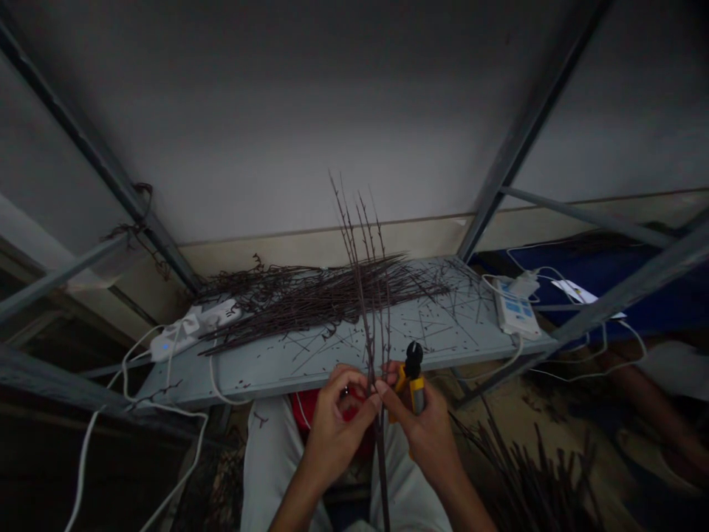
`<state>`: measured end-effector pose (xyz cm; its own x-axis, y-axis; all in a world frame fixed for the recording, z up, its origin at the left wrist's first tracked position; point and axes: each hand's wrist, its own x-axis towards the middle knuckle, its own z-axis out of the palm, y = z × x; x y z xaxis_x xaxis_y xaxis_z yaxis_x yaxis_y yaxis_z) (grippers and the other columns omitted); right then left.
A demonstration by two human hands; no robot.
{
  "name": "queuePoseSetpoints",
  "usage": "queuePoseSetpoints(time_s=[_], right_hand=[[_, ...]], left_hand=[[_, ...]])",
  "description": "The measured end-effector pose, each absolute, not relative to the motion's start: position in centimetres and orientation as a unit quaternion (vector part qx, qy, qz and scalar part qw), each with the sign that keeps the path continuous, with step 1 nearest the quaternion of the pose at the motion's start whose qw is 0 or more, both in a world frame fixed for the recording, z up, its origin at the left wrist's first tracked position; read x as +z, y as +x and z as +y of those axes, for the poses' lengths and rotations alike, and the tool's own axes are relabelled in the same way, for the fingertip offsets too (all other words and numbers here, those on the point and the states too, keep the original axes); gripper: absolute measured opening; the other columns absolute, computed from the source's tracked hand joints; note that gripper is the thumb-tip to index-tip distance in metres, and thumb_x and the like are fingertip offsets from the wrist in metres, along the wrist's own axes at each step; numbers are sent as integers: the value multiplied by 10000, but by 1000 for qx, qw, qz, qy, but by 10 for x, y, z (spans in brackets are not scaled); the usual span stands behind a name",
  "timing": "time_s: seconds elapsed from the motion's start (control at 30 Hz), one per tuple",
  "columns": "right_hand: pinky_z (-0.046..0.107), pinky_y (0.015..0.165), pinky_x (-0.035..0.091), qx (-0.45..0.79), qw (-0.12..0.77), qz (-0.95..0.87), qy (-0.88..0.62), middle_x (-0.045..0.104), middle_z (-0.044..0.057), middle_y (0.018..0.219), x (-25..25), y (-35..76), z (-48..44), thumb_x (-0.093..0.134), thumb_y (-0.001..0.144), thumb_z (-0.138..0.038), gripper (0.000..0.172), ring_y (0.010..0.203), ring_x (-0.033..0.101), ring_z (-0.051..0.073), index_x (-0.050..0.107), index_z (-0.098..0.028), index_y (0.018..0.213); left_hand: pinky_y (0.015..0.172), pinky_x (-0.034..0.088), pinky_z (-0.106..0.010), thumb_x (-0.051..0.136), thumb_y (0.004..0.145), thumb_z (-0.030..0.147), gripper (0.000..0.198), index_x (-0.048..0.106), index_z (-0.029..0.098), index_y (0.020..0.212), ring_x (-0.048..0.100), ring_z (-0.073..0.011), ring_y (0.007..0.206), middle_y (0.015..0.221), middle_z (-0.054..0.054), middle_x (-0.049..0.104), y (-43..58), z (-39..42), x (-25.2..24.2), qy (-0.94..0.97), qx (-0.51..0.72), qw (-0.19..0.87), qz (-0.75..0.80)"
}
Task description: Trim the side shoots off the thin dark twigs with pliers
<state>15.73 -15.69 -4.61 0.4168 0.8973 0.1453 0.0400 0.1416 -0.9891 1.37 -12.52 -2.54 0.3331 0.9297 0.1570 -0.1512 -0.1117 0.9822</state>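
Several thin brown twigs stand upright in front of me, joining lower down into one thicker dark stem. My left hand pinches this twig bundle between thumb and fingers from the left. From the right, my right hand has its thumb and index finger closed on the bundle at the same spot. Tucked in the right palm is a pair of cutting pliers with black jaws and yellow-and-grey handles, jaws pointing up. The exact point where the fingertips meet the twigs is partly hidden.
A grey shelf bears a heap of loose twigs and scattered offcuts. White power strips with cords sit left and right. Metal posts frame the shelf. Dark stems stand lower right, near another person's arm.
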Motion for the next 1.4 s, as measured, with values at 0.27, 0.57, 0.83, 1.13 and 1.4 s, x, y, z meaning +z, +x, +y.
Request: queuePoseSetpoints(time_s=[0.27,0.57,0.83,1.13,1.4], right_hand=[[345,767,544,367,615,-435,-546,705,60,881,-43,162,-162,768,800,-437,281,806,658,231,660,-197,897],[353,816,534,406,586,-447,-540,742,86,960,-32,163,-168,729,834,-458,309,883,686,260,679,-193,986],[304,724,505,335,599,-446,-574,680,22,807,-36,159,-161,746,815,-432,268,746,629,199,626,-200,879],[295,696,498,398,599,-415,-557,637,20,802,-42,155,-160,755,805,-483,325,734,577,188,631,-194,889],[281,685,502,425,609,-374,-556,687,33,833,-45,150,-159,767,786,-491,343,743,609,192,664,-193,919]], left_hand=[[708,433,-230,688,882,310,190,578,188,788,556,-140,718,720,14,599,16,-123,-34,515,465,648,314],[673,451,-211,711,873,335,190,608,176,853,566,-110,665,765,6,637,21,-124,-34,475,468,678,310],[603,433,-197,707,893,371,225,569,198,856,538,-97,554,574,52,590,28,-119,-25,505,485,629,338],[747,460,-229,711,879,322,147,649,190,899,583,-140,790,804,8,618,25,-112,-29,502,523,597,344],[631,433,-230,702,853,208,223,599,203,1051,499,-104,623,662,55,529,26,-93,-2,379,571,692,228]])
